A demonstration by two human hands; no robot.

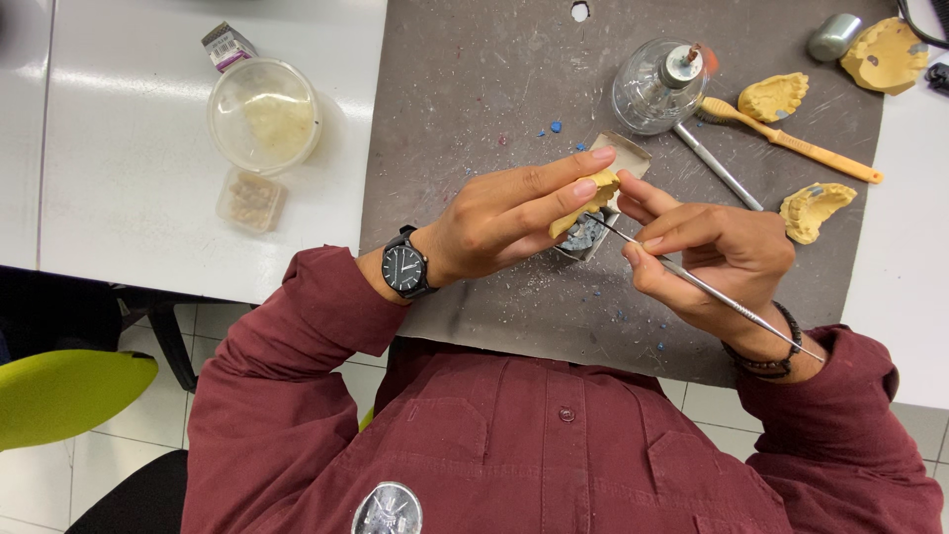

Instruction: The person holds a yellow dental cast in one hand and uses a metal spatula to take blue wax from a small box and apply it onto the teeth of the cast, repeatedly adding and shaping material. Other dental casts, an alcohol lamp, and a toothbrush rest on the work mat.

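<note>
While left hand [504,213] clamps cast [585,201] steady, tilted toward us, we pinch probe [712,292] pen-style in right hand [717,252], tip at cast, for control.

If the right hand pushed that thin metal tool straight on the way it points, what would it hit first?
Most likely the yellow dental cast pinched in the left hand. The thin metal tool in the right hand points up-left, its tip at or just short of the cast; depth is unclear.
</note>
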